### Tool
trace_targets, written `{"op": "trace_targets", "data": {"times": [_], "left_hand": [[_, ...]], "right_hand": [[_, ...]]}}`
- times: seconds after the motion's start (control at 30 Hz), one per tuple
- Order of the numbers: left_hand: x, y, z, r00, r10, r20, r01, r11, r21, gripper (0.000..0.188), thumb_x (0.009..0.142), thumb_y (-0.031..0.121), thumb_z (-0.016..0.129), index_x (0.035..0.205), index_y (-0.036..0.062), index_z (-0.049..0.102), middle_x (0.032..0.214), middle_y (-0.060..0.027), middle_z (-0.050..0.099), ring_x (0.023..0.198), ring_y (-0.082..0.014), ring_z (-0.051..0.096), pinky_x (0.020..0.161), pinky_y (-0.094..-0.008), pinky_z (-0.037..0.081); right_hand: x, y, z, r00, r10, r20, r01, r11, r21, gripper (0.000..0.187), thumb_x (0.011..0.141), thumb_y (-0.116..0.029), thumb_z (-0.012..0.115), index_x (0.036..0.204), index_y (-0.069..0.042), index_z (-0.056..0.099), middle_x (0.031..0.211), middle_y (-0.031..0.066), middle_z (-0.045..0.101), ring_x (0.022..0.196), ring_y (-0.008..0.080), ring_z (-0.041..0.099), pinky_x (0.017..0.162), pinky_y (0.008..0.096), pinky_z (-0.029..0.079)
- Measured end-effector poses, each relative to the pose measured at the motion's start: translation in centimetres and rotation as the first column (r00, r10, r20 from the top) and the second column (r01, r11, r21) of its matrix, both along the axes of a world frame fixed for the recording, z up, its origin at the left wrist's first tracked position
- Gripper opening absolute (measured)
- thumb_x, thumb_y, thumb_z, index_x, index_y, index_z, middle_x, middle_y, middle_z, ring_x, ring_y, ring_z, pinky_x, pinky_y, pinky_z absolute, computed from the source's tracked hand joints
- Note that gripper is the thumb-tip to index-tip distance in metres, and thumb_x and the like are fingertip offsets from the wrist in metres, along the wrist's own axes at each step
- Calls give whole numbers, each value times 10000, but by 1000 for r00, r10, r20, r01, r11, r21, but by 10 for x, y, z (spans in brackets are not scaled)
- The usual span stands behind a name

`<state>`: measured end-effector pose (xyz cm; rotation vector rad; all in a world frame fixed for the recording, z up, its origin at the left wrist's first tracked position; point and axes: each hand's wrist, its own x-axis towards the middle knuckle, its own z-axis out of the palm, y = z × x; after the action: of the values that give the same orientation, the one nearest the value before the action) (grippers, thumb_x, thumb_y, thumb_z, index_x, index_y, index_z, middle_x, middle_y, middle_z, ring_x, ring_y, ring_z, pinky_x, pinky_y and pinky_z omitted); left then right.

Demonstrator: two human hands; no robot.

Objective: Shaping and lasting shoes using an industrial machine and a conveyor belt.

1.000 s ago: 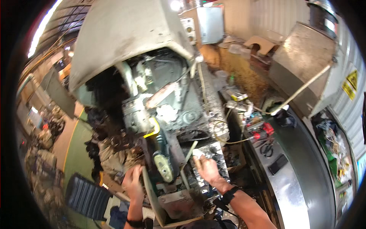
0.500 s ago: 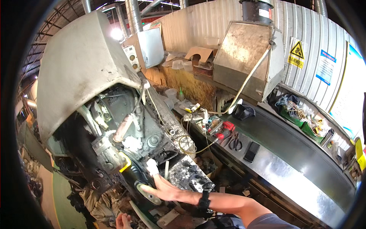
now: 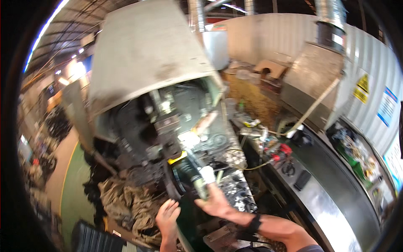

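My right hand [image 3: 216, 201] reaches into the front of a machine with its thumb and fingers spread. A white covering or small white piece [image 3: 207, 174] sits at its fingertips; blur hides which. Close to its thumb is a pale round disc [image 3: 199, 188], seen nearly edge-on. My left hand [image 3: 168, 215] is raised at the near edge of the machine, fingers loosely bent, with nothing visible in it. A yellow bracket-like part [image 3: 177, 158] lies beyond both hands, below the dark mechanism. The large light-grey hood [image 3: 147, 54] rises over the opened machine.
Right of the machine runs a metal bench [image 3: 323, 201] with red power tool [image 3: 283, 150], scissors-like tool [image 3: 288, 169] and black phone-like slab [image 3: 302, 180]. Crumpled brown cloth [image 3: 126, 199] lies at left, near a black ribbed seat [image 3: 96, 237]. A sloped metal box [image 3: 312, 80] stands behind.
The view has swung left, so the scene sits further right. My left hand has come up from the lower edge toward the machine. My right hand stays near the disc, its thumb now apparently off the face.
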<state>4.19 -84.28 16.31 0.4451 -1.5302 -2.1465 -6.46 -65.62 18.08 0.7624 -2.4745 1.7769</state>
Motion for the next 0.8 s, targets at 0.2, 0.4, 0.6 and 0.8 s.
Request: {"op": "trace_targets", "data": {"times": [0.2,0.4,0.6,0.8], "left_hand": [[-14,24,84,958,-82,-274,174,928,329,510,879,-14,768,1353,-30,580,1256,-147,673,1091,-218,667,978,-367,533],[-12,104,98,952,-181,-247,259,905,338,431,801,-27,808,1206,-55,663,1085,-143,733,941,-222,701,892,-377,560],[-28,215,95,862,-506,34,420,749,513,423,949,382,711,1267,106,667,1151,-45,705,1092,-229,654,973,-448,523],[-40,344,-7,430,-882,193,771,470,429,404,964,124,714,1329,-25,620,1243,-131,684,1147,-215,622,1012,-353,493]], "right_hand": [[75,97,73,934,353,-51,-346,932,106,867,803,-93,829,1520,18,354,1498,248,464,1432,314,429,1172,399,354],[137,177,110,920,199,-339,-159,977,141,684,864,-197,800,1413,91,511,1313,167,514,1071,313,513,927,438,475],[168,270,71,950,-183,-252,172,983,-68,887,814,-198,897,1535,-1,421,1404,197,610,1293,267,581,1119,378,424],[203,428,7,414,-425,805,910,171,-378,866,777,-133,915,1502,-26,453,1231,104,694,1122,179,650,1004,349,516]]}}
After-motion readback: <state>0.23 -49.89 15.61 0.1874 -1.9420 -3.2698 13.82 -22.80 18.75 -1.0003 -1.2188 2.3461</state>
